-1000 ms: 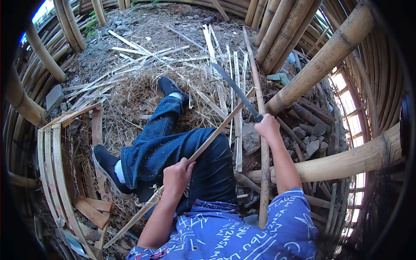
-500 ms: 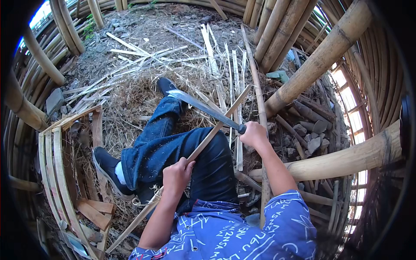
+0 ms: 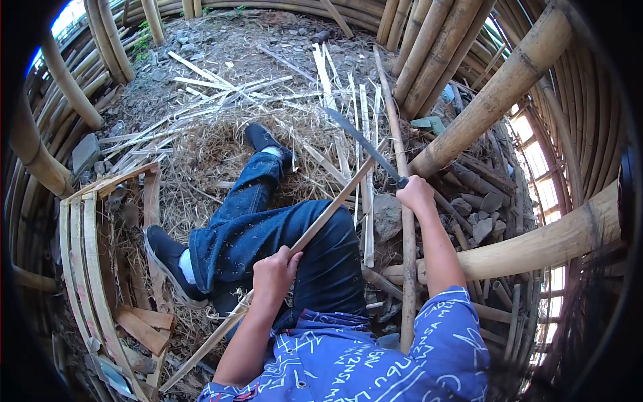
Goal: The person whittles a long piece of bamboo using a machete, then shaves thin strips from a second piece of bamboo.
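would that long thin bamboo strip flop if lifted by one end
Probably springy rather than floppy: the long pale bamboo strip runs nearly straight though the left hand grips it at one spot. Likely light: it's hardly wider than the dark curved knife in the right hand. Looks flat, so unlikely to roll.

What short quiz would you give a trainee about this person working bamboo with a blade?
1. True or false: the left hand is closed around the long bamboo strip.
2. Which tool does the right hand hold? A) hammer B) machete C) saw
3. In your own words: what lies scattered beyond the black shoe of the outstretched leg?

Key: 1 true. 2 B. 3 pale bamboo offcuts and dry shavings.
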`<control>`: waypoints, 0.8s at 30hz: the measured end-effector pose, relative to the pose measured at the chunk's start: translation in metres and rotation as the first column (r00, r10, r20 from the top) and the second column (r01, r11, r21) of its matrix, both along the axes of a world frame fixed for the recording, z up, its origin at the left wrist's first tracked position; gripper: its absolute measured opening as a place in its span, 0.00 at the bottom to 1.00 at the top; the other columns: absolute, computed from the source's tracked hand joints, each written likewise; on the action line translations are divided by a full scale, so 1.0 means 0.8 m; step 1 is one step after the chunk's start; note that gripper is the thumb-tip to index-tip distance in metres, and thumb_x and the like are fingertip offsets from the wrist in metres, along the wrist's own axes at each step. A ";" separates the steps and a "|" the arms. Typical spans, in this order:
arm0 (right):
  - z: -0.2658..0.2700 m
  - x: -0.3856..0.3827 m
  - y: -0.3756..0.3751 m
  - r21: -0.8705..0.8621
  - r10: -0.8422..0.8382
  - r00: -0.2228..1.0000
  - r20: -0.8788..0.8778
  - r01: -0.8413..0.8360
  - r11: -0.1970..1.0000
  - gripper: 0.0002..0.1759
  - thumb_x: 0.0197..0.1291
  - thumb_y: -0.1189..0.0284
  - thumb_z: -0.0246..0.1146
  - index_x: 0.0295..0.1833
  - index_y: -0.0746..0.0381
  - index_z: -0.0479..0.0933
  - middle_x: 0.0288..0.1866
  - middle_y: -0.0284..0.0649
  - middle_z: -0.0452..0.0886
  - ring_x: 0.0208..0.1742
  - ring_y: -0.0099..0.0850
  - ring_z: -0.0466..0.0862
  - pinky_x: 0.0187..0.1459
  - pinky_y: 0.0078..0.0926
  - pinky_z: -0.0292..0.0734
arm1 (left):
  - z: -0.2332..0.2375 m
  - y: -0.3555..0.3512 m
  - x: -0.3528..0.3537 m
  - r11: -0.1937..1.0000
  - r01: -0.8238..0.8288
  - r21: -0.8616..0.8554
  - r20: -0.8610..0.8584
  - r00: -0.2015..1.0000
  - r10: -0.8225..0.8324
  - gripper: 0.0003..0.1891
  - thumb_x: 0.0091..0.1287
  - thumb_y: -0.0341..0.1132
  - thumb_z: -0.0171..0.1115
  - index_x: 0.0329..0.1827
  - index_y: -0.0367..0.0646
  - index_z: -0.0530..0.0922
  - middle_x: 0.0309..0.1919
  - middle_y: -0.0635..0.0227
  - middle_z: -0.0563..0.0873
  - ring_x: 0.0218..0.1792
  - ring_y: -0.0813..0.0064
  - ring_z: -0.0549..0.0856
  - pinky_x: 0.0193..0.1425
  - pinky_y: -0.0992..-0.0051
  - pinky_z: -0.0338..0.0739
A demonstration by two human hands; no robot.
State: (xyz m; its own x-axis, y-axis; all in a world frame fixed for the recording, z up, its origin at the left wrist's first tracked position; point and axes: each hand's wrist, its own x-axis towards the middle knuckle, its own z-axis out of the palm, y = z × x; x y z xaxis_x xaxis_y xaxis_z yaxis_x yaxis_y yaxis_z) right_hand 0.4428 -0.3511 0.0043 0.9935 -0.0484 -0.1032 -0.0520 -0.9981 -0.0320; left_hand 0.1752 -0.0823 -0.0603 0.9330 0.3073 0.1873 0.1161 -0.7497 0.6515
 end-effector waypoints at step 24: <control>0.002 -0.008 -0.011 0.037 0.108 0.994 -0.009 -0.107 0.994 0.16 0.48 0.65 0.64 0.39 0.62 0.86 0.40 0.55 0.87 0.46 0.51 0.88 0.52 0.46 0.82 | -0.001 0.005 -0.011 0.997 0.026 0.072 -0.079 0.997 -0.020 0.17 0.69 0.45 0.66 0.30 0.43 0.75 0.21 0.57 0.84 0.23 0.54 0.85 0.26 0.58 0.78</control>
